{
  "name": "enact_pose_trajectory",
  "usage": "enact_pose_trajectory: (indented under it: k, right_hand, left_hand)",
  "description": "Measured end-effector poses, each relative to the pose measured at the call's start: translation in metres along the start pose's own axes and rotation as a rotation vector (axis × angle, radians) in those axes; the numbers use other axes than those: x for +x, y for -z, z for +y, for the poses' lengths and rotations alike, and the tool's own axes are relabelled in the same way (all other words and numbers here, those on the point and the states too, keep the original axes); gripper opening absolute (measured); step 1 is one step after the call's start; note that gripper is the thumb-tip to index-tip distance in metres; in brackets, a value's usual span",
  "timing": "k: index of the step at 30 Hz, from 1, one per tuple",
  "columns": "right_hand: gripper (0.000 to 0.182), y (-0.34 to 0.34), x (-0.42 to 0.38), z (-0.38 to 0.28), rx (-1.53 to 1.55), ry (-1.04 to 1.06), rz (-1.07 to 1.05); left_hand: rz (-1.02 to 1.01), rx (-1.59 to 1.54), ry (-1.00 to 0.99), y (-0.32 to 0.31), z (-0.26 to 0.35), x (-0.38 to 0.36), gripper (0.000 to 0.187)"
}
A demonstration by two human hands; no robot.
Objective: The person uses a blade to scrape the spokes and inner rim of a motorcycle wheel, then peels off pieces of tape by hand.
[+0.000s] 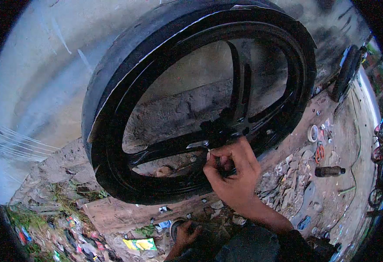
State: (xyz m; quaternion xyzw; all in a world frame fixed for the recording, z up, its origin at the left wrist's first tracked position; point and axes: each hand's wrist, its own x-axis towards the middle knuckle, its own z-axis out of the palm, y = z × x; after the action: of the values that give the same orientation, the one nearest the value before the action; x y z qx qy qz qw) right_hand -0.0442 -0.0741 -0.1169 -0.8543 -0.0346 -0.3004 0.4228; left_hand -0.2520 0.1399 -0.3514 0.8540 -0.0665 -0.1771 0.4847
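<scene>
A black motorcycle wheel (239,100), with broad spokes and a tyre, stands tilted in front of me. Torn strips of dark covering with pale edges lie along the rim. My right hand (233,170) is closed in a pinch at the spoke beside the hub (222,129). A small pale spot shows at its fingertips; what they hold is not clear. Low in the view, my left hand (185,236) curls against a round, grey-rimmed container (174,229). Its contents and part of the grip are in shadow.
A pale wall (47,74) rises behind the wheel. To the right lie orange-handled scissors (319,153), a white tub (313,133), a dark bottle (329,171) and broken stones (287,174). A yellow-green packet (140,244) and scattered litter (84,240) are at the lower left.
</scene>
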Motion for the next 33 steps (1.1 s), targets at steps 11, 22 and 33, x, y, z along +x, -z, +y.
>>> enact_pose_trajectory:
  k: [11,22,33]
  right_hand:
    - [0.014,0.071,-0.026,0.03,-0.023,-0.097,0.269]
    - [0.013,0.195,-0.123,0.164,-0.451,-0.405,0.337]
    - [0.02,0.169,-0.104,0.245,-0.513,-0.326,0.018]
  left_hand:
    - [0.046,-0.077,-0.075,-0.002,0.001,0.002,0.027]
    - [0.043,0.078,-0.002,-0.021,-0.047,-0.011,0.028]
    - [0.146,0.124,-0.168,-0.023,-0.025,0.005,0.023]
